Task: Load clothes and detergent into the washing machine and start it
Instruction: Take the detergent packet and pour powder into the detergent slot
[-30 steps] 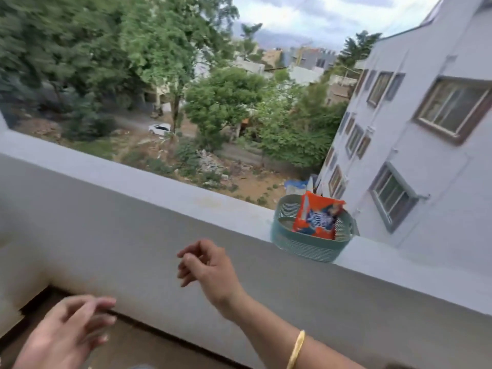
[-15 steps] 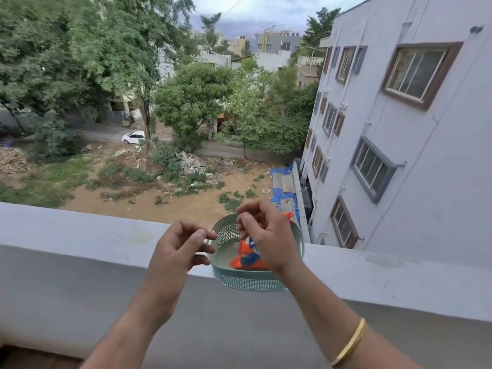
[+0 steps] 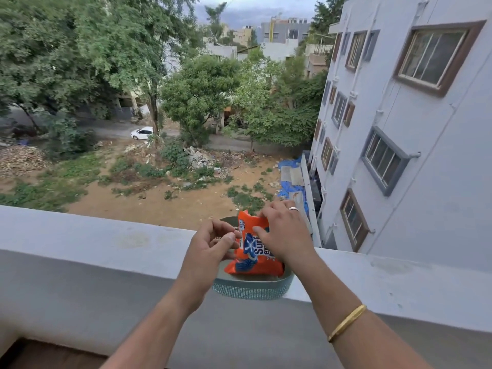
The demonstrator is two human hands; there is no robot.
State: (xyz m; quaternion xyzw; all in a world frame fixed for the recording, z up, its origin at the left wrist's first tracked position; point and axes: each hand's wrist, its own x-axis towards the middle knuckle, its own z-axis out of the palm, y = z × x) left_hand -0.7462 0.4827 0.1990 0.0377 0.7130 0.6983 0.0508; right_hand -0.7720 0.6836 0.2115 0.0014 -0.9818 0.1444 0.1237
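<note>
An orange and blue detergent packet [image 3: 251, 255] stands upright in a small teal mesh basket [image 3: 253, 290] on top of the balcony parapet. My right hand [image 3: 282, 235] grips the packet's upper right side, thumb across its front. My left hand [image 3: 213, 243] is at the packet's left edge, fingers curled and pinched against it. The washing machine and the clothes are out of view.
The basket sits on the flat grey ledge of the parapet wall [image 3: 106, 235], with a long drop to bare ground beyond. A white building [image 3: 412, 129] rises at the right. A strip of brown floor [image 3: 40, 355] shows at the bottom left.
Both hands rose from below the ledge to the basket. The right hand took hold of the packet and stood it upright; the left hand closed in on its left edge.
</note>
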